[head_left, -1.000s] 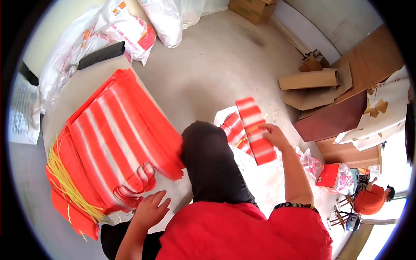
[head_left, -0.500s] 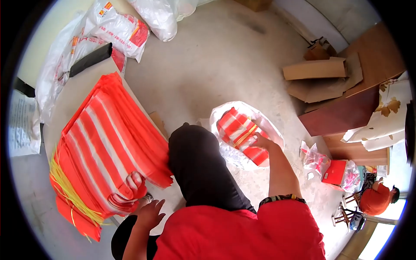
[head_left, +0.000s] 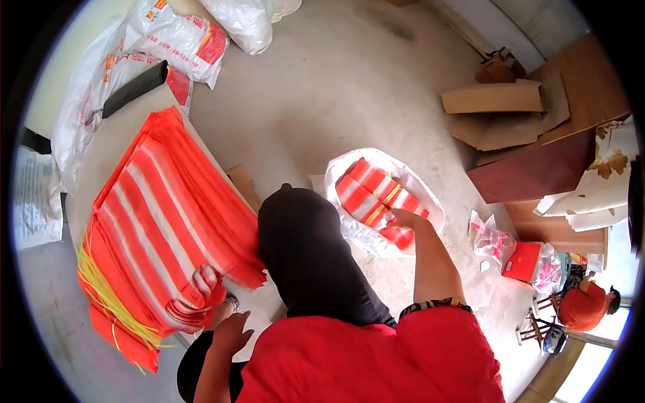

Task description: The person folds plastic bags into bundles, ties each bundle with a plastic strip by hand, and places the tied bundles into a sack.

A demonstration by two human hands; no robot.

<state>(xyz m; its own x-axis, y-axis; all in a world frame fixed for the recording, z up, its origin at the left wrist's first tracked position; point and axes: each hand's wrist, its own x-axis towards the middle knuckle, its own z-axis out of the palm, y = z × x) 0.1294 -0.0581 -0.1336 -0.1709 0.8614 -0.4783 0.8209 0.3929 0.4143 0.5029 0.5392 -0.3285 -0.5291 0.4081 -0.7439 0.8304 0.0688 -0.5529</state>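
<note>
Red-and-white striped bundles (head_left: pixel 359 193) under the right grip (head_left: pixel 403 221), down inside an open white sack (head_left: pixel 361 240) on the concrete floor (head_left: pixel 349 87). Fingers together over the near side of the striped material, touching it; cannot tell from this angle between a closed hold and mere contact. 1 yellow tie (head_left: pixel 390 195) across the bundles, close to the fingertips.

Left grip (head_left: pixel 232 332) half open, with nothing visible in it, just beside the curled lower corner of a large striped stack (head_left: pixel 154 208). Yellow strands (head_left: pixel 111 302) along the stack's outer edge, pale desk (head_left: pixel 107 151) underneath, 1 black roll (head_left: pixel 136 88) at the far end. Between stack and sack, 1 dark-trousered knee (head_left: pixel 295 228).

Farther out, printed white bags (head_left: pixel 171 40) at upper left, opened cardboard (head_left: pixel 494 98) at upper right, 1 red box (head_left: pixel 522 262) and 1 other person (head_left: pixel 583 307) at far right.
</note>
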